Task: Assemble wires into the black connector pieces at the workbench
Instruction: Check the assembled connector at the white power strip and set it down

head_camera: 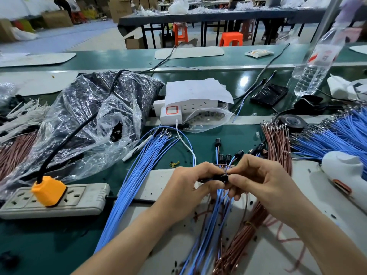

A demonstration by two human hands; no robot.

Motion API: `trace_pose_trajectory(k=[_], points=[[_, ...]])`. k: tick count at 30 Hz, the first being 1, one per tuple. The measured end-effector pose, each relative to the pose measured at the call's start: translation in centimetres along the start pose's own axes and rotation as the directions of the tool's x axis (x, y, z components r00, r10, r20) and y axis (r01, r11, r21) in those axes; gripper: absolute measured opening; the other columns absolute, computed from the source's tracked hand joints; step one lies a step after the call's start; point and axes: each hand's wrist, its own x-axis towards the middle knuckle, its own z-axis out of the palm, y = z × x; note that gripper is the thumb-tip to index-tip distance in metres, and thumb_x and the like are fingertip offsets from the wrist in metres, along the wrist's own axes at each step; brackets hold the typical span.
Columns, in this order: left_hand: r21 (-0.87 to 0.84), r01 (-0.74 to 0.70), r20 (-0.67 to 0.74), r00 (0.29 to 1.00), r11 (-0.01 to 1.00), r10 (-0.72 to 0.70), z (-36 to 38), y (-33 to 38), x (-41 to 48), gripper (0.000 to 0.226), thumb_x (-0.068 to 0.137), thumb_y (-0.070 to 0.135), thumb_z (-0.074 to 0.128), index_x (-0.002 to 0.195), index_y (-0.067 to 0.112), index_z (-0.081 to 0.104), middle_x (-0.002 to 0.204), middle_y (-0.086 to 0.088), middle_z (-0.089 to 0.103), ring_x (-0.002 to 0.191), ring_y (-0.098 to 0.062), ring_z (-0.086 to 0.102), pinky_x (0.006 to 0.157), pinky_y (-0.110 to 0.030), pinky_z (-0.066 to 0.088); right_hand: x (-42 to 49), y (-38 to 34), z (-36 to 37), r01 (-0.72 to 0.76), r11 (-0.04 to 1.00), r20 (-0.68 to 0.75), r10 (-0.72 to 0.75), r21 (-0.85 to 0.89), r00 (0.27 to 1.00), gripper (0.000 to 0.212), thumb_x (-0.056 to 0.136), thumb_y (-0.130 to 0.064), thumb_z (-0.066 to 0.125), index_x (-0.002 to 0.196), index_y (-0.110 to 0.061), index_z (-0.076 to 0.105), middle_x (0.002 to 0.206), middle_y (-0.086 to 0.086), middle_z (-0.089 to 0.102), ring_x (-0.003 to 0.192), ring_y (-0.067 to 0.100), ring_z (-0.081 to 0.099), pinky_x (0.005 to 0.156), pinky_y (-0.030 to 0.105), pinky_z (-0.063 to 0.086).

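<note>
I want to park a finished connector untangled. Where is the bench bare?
Bare green mat lies below the power strip, left of the blue wires. Bare grey pad lies between the brown wires and the white tool. Wires crowd the pad's middle.

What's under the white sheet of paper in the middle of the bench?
A white power strip lies under the paper, with a white charger at its left end. The paper covers the strip's far side, so anything plugged in there is hidden.

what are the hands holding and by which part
A black connector piece: left hand pinches its left end, right hand its right end, by a brown wire.
</note>
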Motion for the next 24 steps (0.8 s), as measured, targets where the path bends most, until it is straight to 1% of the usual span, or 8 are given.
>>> trace_pose_trajectory(k=[4,9,12,15,17,19,21,24], points=[[-0.037,-0.014,0.027,1.0,0.999,0.015,0.0,-0.1,0.0,0.014,0.083,0.009,0.069,0.097,0.005,0.067,0.076,0.02,0.07,0.076,-0.012,0.069,0.083,-0.007,0.044,-0.1,0.1,-0.1,-0.036,0.999,0.014,0.035,0.028,0.999,0.007,0.072,-0.009,0.066,0.073,-0.006,0.06,0.064,0.016,0.068,0.057,0.022,0.067,0.057,0.024,0.054],[-0.084,-0.012,0.035,0.999,0.996,0.015,0.2,-0.2,-0.1,0.014,0.082,0.012,0.069,0.095,0.006,0.065,0.071,0.029,0.066,0.081,-0.015,0.07,0.083,-0.005,0.043,0.2,0.2,-0.1,-0.095,0.985,0.016,0.094,0.145,0.995,0.008,0.067,-0.007,0.069,0.063,-0.014,0.068,0.062,0.012,0.067,0.053,0.021,0.065,0.054,0.024,0.053],[-0.09,0.006,0.028,1.0,0.996,-0.003,0.1,-0.2,0.0,0.01,0.083,0.01,0.069,0.092,0.008,0.064,0.07,0.026,0.067,0.067,-0.006,0.068,0.085,-0.006,0.043,0.4,0.4,0.5,-0.096,0.977,-0.005,0.099,0.189,0.995,0.006,0.067,-0.008,0.07,0.063,-0.013,0.068,0.062,0.014,0.065,0.051,0.02,0.061,0.052,0.023,0.051],[-0.138,0.041,0.016,0.999,0.99,-0.039,-0.1,0.1,0.0,0.01,0.084,0.016,0.069,0.092,0.02,0.066,0.073,0.018,0.069,0.063,-0.001,0.064,0.075,-0.012,0.049,0.5,0.6,0.6,-0.165,0.938,0.033,0.163,0.304,0.986,0.006,0.067,-0.012,0.07,0.065,-0.01,0.064,0.061,0.015,0.061,0.052,0.021,0.058,0.052,0.025,0.052],[-0.151,0.029,0.025,0.999,0.988,-0.025,-0.1,0.6,0.0,0.01,0.085,0.022,0.068,0.094,0.025,0.068,0.082,0.012,0.07,0.07,-0.005,0.065,0.072,-0.015,0.048,0.4,0.7,0.3,-0.219,0.894,0.102,0.195,0.391,0.976,0.015,0.069,-0.01,0.073,0.072,-0.005,0.058,0.061,0.014,0.058,0.052,0.021,0.058,0.051,0.024,0.051],[-0.13,-0.022,0.0,1.0,0.991,0.022,0.0,0.8,0.1,0.015,0.086,0.027,0.064,0.1,0.026,0.068,0.09,0.008,0.064,0.083,-0.005,0.062,0.079,-0.016,0.046,0.3,0.8,0.2,-0.253,0.842,0.164,0.197,0.477,0.966,0.032,0.069,-0.013,0.08,0.081,-0.002,0.052,0.066,0.015,0.057,0.054,0.02,0.057,0.052,0.024,0.051],[-0.15,-0.031,-0.018,0.999,0.988,0.028,-0.1,0.8,0.2,0.018,0.085,0.035,0.061,0.101,0.03,0.068,0.097,0.004,0.054,0.095,-0.007,0.056,0.088,-0.021,0.043,0.3,0.9,0.3,-0.277,0.802,0.21,0.192,0.529,0.959,0.043,0.062,-0.021,0.087,0.089,-0.003,0.06,0.072,0.018,0.058,0.057,0.021,0.057,0.054,0.024,0.051],[-0.204,0.005,0.017,1.0,0.979,-0.001,-0.1,0.6,0.2,0.017,0.086,0.045,0.06,0.098,0.035,0.067,0.114,0.001,0.052,0.115,-0.019,0.052,0.1,-0.038,0.042,0.4,1.1,0.5,-0.289,0.799,0.248,0.18,0.527,0.952,0.051,0.057,-0.026,0.091,0.1,-0.006,0.072,0.076,0.016,0.058,0.061,0.019,0.058,0.058,0.023,0.052]])
